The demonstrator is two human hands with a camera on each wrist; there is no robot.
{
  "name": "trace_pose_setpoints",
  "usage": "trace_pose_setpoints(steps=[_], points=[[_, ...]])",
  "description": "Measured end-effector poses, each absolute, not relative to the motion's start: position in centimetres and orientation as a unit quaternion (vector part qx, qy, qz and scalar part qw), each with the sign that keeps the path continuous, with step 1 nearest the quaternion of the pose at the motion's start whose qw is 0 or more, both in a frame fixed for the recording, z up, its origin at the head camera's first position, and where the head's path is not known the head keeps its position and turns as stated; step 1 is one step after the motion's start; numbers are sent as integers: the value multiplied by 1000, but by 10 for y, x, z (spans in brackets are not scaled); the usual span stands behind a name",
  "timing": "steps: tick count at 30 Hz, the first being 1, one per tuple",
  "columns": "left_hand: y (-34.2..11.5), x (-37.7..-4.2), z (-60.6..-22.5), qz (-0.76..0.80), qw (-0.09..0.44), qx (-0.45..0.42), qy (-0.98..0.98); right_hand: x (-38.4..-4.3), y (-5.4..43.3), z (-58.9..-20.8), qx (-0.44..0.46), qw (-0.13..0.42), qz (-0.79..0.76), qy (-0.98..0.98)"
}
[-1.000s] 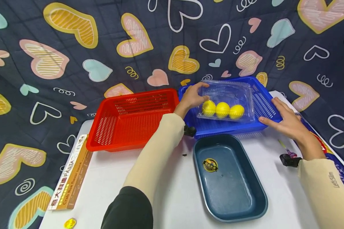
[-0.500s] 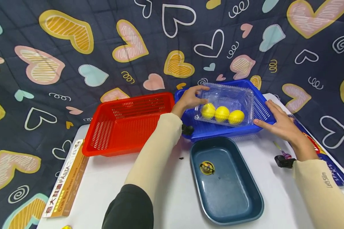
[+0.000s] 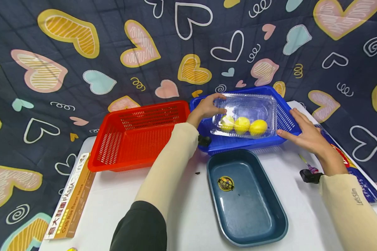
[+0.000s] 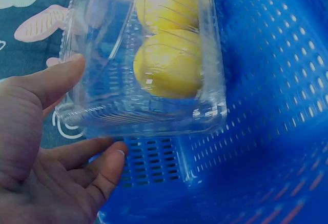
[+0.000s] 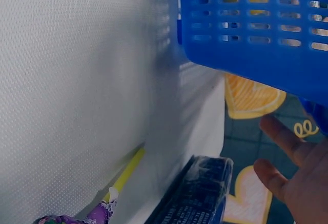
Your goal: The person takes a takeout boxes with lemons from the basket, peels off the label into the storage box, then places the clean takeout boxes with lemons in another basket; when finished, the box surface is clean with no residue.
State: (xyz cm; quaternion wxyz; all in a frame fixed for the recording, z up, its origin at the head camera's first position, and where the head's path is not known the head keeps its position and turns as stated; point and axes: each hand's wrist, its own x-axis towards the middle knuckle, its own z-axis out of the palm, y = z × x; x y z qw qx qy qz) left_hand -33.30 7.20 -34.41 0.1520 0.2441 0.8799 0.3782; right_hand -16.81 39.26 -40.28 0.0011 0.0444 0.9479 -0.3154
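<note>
A clear plastic clamshell container (image 3: 251, 104) with three yellow lemon-like fruits (image 3: 242, 125) lies over the blue basket (image 3: 229, 146), within its rim. My left hand (image 3: 207, 106) grips the container's left end, thumb and fingers spread about its corner. In the left wrist view the left hand (image 4: 46, 147) comes in from the left, one fingertip overlapping the container's edge and another just below its end. My right hand (image 3: 308, 134) is at the basket's right rim, fingers extended and thumb tip near the container's front right corner. The right wrist view shows its fingers (image 5: 279, 180) holding nothing.
A red basket (image 3: 113, 167) stands left of the blue one. In front is a dark teal tray (image 3: 245, 205). A pasta box (image 3: 72, 198) lies at far left, a blue package (image 3: 361, 177) at right. A lollipop (image 3: 311, 168) lies by my right wrist.
The container has settled slightly lower and more level in the blue basket, with my left hand still at its end. My right hand stays by the right rim. The head view has shifted a little.
</note>
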Motion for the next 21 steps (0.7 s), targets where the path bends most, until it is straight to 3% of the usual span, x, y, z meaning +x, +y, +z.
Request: trace_pose_setpoints(steps=[21], points=[[66, -323, -339, 291, 185, 225, 911, -167, 392, -401, 38, -1, -319, 947]])
